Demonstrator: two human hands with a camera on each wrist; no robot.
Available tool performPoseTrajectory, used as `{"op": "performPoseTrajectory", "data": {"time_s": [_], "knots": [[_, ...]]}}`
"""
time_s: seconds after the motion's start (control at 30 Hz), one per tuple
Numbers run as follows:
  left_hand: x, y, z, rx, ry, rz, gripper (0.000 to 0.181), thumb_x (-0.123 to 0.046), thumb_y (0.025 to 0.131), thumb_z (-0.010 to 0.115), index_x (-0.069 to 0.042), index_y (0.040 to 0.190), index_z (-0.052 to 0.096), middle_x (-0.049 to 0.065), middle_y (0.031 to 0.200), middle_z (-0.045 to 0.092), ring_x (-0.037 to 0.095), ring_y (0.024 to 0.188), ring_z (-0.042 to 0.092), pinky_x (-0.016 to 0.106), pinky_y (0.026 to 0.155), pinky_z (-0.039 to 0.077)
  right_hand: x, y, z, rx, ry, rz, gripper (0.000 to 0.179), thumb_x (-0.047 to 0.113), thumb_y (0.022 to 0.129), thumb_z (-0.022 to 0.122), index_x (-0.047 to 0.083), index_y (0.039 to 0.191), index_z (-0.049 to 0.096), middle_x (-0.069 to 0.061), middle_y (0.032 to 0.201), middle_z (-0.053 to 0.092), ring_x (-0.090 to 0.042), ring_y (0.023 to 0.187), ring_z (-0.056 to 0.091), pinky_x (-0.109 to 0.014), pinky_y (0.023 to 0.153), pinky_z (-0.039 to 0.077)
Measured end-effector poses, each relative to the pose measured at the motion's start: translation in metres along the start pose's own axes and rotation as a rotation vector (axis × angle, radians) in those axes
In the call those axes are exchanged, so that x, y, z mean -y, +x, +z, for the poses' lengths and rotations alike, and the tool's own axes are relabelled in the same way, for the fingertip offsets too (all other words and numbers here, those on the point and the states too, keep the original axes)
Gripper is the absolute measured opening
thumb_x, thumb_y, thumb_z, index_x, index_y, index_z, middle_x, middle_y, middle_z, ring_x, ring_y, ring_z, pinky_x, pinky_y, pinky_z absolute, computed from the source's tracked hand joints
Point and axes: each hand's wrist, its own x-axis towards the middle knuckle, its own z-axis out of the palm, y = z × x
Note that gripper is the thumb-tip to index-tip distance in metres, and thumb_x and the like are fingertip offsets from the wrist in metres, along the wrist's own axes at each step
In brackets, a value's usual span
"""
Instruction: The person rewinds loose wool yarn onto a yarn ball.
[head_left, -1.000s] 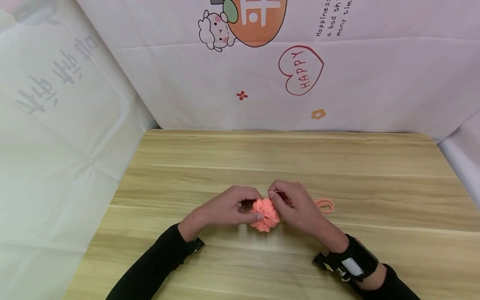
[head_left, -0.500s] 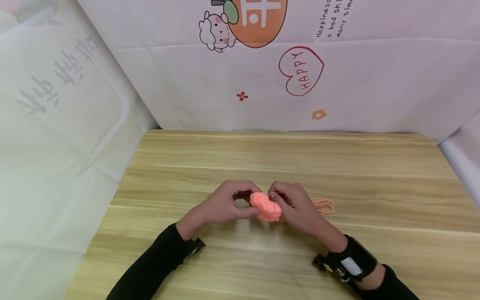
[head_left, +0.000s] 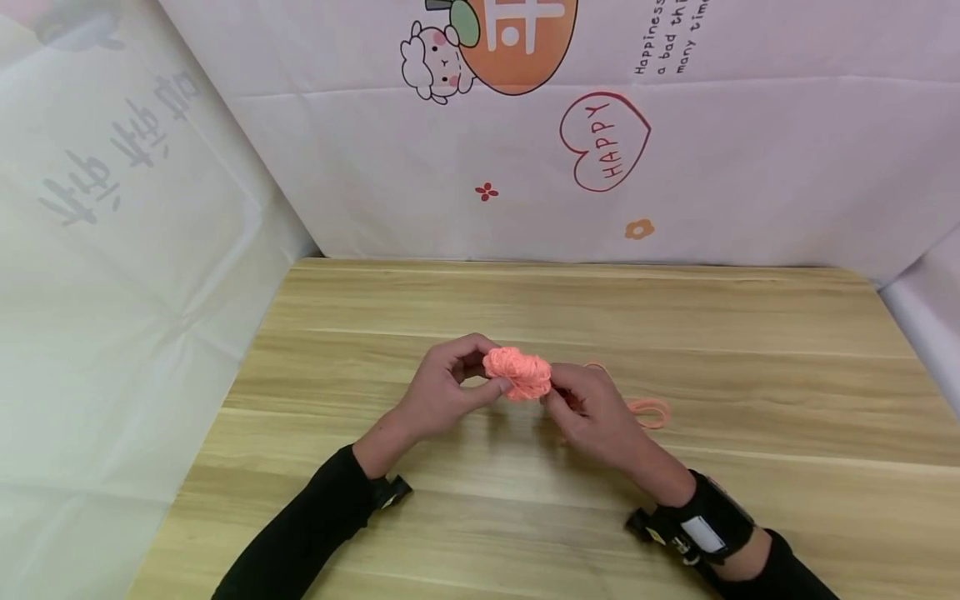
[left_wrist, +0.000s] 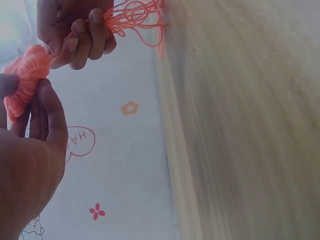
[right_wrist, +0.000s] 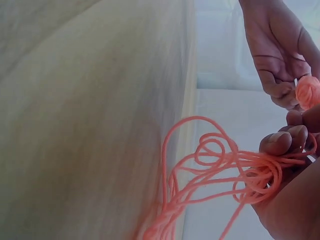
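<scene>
Between thumb and fingers, my left hand (head_left: pixel 442 390) holds a small coral-pink ball of yarn (head_left: pixel 517 373) above the table. In the left wrist view the wound yarn ball (left_wrist: pixel 31 75) shows bunched strands under the thumb. To its right, my right hand (head_left: pixel 596 412) has curled fingers and pinches a strand of the yarn close beside the ball. Loose yarn loops (right_wrist: pixel 215 170) run through the right palm and hang down toward the table, as the right wrist view shows. In the head view some loops (head_left: pixel 648 412) stick out behind that hand.
A wood-grain table (head_left: pixel 390 300) lies under both hands. White printed cloth (head_left: pixel 360 175) stands along its far edge, and another white sheet (head_left: pixel 150 333) hangs at the left. Each wrist wears a black strap with a camera (head_left: pixel 720 517).
My left hand has moved up and slightly left with the yarn ball, turning it over on the way. The right hand stays nearly in place, its fingertips shifting slightly.
</scene>
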Motion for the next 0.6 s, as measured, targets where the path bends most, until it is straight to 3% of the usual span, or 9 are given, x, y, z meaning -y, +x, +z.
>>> {"op": "performPoseTrajectory", "data": {"time_s": [0.2, 0.37, 0.6], "knots": [[0.0, 0.0, 0.0, -0.08, 0.062, -0.018, 0.015, 0.002, 0.086, 0.069, -0.001, 0.098, 0.062, 0.007, 0.093, 0.064, 0.022, 0.081, 0.061, 0.041, 0.073, 0.055, 0.0, 0.0, 0.004, 0.002, -0.053, -0.023, 0.031, -0.011, 0.087, 0.053, 0.017, 0.075, 0.053, 0.009, 0.063, 0.038, -0.004, 0.051, 0.034, -0.019, 0.045, 0.029], [-0.002, 0.0, 0.001, -0.141, 0.153, -0.042, 0.015, 0.0, 0.085, 0.07, 0.0, 0.097, 0.062, 0.007, 0.087, 0.064, 0.022, 0.074, 0.06, 0.041, 0.067, 0.054, -0.009, -0.004, 0.006, 0.028, -0.088, -0.05, 0.031, -0.009, 0.084, 0.055, 0.021, 0.075, 0.054, 0.011, 0.066, 0.043, -0.008, 0.051, 0.036, -0.018, 0.047, 0.03], [0.004, -0.001, 0.002, -0.152, 0.281, -0.013, 0.023, 0.0, 0.081, 0.073, -0.003, 0.103, 0.066, 0.004, 0.086, 0.064, 0.022, 0.068, 0.056, 0.036, 0.058, 0.049, -0.012, -0.008, 0.007, 0.061, -0.127, -0.047, 0.027, -0.001, 0.083, 0.058, 0.025, 0.079, 0.055, 0.014, 0.068, 0.041, -0.003, 0.054, 0.037, -0.018, 0.048, 0.032]]}}
